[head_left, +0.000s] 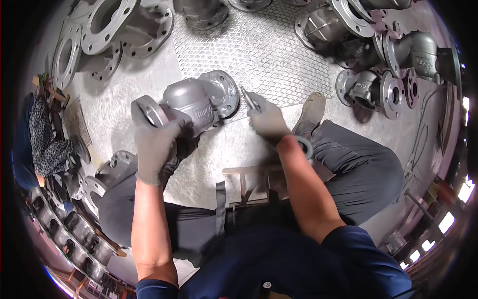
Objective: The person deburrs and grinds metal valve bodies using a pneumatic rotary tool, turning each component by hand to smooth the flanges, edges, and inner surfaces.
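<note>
Left hand (153, 142), gloved, fingers clamped on valve (191, 104) flange. Right hand (269, 118), fingers closed around thin metal tool (249, 98), tip beside the other flange.

Bare floor (124, 107) (mesh mat (264, 50) too) lies open between surrounding flanged castings (378, 89).

Your left hand (153, 144) covers the near flange of the grey valve body (191, 104), so you cannot see where its fingers grip. Your right hand (269, 119) hides most of the thin metal tool (249, 98); its tip is too small to tell. The big flanges (102, 25) at top left are cut off by the edge.
</note>
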{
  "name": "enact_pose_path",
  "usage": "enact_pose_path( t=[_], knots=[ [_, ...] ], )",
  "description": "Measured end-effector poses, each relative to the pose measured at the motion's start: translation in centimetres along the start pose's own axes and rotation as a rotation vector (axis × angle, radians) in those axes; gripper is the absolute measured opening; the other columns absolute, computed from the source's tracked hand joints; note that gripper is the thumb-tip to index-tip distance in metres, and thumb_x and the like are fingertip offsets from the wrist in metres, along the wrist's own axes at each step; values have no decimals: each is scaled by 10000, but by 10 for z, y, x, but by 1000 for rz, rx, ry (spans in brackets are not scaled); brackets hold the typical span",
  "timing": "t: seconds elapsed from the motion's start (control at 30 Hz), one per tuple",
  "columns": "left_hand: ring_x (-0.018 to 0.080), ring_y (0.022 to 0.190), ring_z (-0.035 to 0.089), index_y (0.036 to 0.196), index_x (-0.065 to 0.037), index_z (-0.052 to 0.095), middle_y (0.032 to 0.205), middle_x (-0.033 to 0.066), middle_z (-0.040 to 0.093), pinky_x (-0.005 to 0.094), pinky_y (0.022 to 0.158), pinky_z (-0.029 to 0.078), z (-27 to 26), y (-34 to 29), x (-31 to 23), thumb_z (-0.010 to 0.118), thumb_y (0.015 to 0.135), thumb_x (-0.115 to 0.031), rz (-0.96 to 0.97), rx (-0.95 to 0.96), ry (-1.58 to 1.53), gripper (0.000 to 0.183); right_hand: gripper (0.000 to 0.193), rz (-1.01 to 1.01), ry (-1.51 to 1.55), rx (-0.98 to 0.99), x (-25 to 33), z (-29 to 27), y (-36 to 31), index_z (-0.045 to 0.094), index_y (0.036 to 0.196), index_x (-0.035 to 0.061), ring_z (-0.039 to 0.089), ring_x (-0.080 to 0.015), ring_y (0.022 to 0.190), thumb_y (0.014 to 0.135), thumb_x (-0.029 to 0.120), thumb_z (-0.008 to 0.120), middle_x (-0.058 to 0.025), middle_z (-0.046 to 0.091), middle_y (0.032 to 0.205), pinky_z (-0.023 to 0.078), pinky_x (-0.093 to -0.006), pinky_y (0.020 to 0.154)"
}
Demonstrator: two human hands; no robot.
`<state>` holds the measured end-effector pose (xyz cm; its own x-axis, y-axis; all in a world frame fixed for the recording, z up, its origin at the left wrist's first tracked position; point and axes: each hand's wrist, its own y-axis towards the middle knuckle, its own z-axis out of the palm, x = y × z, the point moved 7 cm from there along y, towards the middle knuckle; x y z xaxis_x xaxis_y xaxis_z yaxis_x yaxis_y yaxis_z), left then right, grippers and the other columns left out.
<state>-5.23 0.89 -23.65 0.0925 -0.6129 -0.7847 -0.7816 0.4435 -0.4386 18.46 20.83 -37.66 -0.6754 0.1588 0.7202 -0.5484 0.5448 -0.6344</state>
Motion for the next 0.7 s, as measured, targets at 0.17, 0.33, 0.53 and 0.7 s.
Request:
enact_pose_path(
  t=[0.17,0.33,0.53,0.7],
  knots=[
    [335,1124,666,1319,-9,498,1181,177,629,469,985,555,2,-14,-6,863,743,-114,127,-64,56,690,554,69,-17,209,32,-13,2,637,1612,138,696,-137,691,1060,118,587,-42,694,857,570,-311,567],
    [447,1147,621,1303,18,494,1220,249,604,530,1001,530,3,-10,-11,840,728,-110,194,-89,189,684,524,157,-227,415,34,-7,17,689,1569,166,711,-137,674,1081,113,507,-40,715,851,587,-314,580],
    [297,1091,685,1368,20,482,1197,184,661,433,949,584,-4,-10,-4,826,770,-81,89,-50,48,697,573,143,-330,470,24,-6,18,745,1503,133,698,-123,659,978,18,546,-46,764,845,577,-313,578],
    [205,1017,756,1522,53,470,1164,140,762,359,874,632,-8,-7,-4,804,839,-76,130,-32,128,771,611,130,-353,449,28,-4,18,751,1500,133,704,-126,677,946,9,527,-51,768,853,583,-314,593]
  ],
)
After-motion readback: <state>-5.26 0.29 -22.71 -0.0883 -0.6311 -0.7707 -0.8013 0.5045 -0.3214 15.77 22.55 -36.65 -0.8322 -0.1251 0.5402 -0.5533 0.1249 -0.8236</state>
